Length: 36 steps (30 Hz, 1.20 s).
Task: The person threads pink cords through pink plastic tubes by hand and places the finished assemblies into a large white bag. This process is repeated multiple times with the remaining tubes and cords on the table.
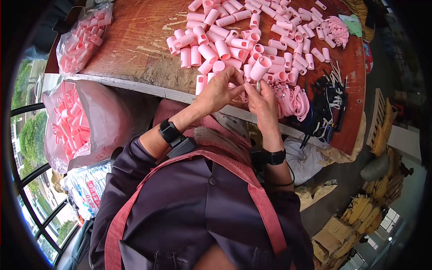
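Observation:
At the table's near edge my two hands meet, fingertips almost touching. My left hand [220, 91] is closed in a pinch, and what it pinches is too small to make out. Between thumb and forefinger, my right hand [263, 105] grips a thin silver metal piece [258, 85]. Just beyond those fingertips is a pink plastic tube [261, 67], tilted with its open end up; whether a hand touches it I cannot tell. Beside my right hand lies a bundle of pink cord [294, 101]. Many loose pink tubes [220, 48], some with an oval hole, are heaped behind my hands.
Black and white cords [328, 101] lie on the right of the wooden table [135, 33]. A clear bag of pink pieces [85, 38] rests at its left; a larger open bag [108, 119] stands below. Another pink cord bundle [337, 30] sits far right, beside green cloth [352, 24].

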Each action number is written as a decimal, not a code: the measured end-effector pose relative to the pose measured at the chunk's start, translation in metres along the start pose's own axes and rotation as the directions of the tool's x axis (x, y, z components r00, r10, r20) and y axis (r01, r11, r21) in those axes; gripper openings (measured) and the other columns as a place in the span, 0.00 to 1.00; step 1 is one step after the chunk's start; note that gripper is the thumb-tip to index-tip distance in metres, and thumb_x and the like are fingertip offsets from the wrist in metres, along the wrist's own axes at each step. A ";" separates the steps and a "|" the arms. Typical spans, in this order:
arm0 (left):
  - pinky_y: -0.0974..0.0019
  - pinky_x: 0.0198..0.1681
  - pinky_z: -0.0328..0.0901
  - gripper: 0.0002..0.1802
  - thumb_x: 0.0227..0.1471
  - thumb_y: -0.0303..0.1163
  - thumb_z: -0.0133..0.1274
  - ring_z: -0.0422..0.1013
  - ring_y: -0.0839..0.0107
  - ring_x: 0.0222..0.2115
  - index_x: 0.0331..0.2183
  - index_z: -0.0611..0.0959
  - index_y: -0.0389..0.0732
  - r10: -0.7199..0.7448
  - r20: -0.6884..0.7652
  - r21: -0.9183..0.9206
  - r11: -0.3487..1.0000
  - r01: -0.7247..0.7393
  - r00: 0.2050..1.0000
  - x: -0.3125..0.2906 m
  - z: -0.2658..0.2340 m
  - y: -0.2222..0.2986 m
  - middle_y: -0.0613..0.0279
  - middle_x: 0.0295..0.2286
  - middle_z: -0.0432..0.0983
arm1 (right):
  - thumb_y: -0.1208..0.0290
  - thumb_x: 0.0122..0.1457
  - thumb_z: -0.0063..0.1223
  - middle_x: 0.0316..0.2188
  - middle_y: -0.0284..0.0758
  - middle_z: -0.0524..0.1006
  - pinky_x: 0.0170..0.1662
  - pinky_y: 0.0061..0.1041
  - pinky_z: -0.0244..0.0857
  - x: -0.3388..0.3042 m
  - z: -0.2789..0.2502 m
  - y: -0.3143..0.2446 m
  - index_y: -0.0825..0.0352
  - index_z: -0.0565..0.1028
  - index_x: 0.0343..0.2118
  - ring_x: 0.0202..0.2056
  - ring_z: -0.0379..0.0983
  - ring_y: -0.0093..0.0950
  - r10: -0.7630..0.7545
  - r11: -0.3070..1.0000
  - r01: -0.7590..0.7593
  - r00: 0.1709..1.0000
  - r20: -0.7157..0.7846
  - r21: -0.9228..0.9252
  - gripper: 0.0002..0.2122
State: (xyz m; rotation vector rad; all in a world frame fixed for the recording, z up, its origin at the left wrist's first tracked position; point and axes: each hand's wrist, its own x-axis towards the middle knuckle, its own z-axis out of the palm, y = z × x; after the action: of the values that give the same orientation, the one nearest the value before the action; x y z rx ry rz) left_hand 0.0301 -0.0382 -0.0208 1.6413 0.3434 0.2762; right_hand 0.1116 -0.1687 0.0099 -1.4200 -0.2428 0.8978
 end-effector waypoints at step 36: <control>0.67 0.11 0.59 0.15 0.62 0.44 0.37 0.62 0.69 0.08 0.36 0.69 0.43 -0.241 -0.310 -0.699 0.714 -0.048 0.920 -0.032 -0.058 0.055 0.63 0.12 0.64 | 0.58 0.67 0.37 0.15 0.19 0.50 0.16 0.12 0.33 -0.038 0.056 0.005 0.64 0.64 0.28 0.14 0.41 0.09 0.423 0.872 -0.486 0.699 0.577 -0.050 0.15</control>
State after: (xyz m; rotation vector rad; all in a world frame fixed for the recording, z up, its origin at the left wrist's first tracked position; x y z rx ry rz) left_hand -0.0186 -0.0013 0.0401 0.7965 0.5440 0.5745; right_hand 0.0484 -0.1529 0.0292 -1.0840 -0.2896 1.7372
